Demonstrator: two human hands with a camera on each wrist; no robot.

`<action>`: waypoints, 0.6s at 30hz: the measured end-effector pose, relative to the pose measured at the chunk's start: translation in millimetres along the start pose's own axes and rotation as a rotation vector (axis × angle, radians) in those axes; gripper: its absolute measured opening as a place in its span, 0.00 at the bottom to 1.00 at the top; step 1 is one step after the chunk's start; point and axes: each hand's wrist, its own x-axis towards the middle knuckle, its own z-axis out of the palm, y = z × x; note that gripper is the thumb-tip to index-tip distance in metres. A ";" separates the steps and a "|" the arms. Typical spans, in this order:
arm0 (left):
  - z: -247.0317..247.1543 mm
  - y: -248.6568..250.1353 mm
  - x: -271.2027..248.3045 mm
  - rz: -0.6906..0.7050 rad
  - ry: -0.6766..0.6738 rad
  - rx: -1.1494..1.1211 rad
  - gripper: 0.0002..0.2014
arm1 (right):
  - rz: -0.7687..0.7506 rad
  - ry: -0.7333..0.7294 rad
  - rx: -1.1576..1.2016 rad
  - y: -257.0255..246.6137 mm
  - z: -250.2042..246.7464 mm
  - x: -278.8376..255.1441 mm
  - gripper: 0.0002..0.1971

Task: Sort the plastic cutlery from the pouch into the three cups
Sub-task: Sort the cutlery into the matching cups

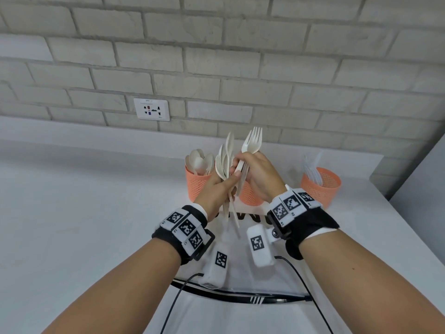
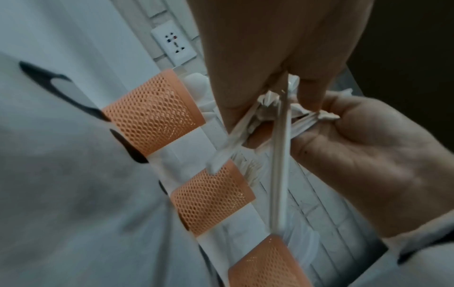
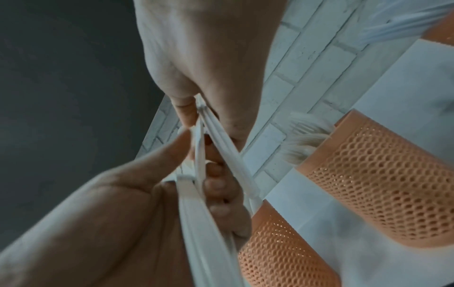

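Note:
Above the counter, my left hand (image 1: 216, 186) grips a bundle of white plastic cutlery (image 1: 225, 162), handles pointing down. Beside it, my right hand (image 1: 257, 174) pinches a few white forks (image 1: 252, 143), tines up, and touches the bundle. Three orange mesh cups stand behind. The left cup (image 1: 197, 183) holds spoons, the middle cup (image 1: 251, 197) is half hidden by my hands, and the right cup (image 1: 320, 186) holds clear pieces. In the left wrist view forks show in the middle cup (image 2: 211, 198). The clear pouch (image 1: 240, 266) with a black zip lies below my wrists.
The white counter (image 1: 84, 201) runs back to a grey brick wall with a socket plate (image 1: 151, 109). A grey panel (image 1: 421, 189) bounds the right side. Cables (image 1: 178, 292) trail from my wrist cameras across the pouch.

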 end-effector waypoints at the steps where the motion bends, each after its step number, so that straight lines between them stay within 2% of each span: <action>1: -0.1 1.6 -1.1 -0.009 -0.009 -0.015 0.10 | 0.005 -0.023 0.036 -1.3 -0.8 -0.3 0.11; 5: 1.8 2.5 0.0 -0.032 -0.011 -0.035 0.16 | -0.018 0.010 0.005 -1.3 -0.5 3.0 0.10; 8: 0.6 1.6 4.0 -0.051 0.090 -0.073 0.10 | -0.132 0.083 0.005 -3.8 0.1 1.8 0.07; 10: -3.8 -0.6 6.5 -0.059 0.159 -0.063 0.05 | -0.203 0.083 -0.108 -6.0 -1.0 -3.2 0.03; 14: 1.1 -3.1 16.2 -0.009 0.207 0.125 0.07 | -0.216 -0.089 -0.380 -1.4 7.9 -10.9 0.13; 16: 5.0 -3.0 18.7 -0.001 0.205 0.228 0.10 | -0.203 -0.080 -0.456 3.1 13.2 -12.5 0.14; 18: 3.7 -4.0 14.4 0.019 0.136 0.276 0.14 | -0.227 -0.010 -0.500 5.2 14.4 -11.0 0.09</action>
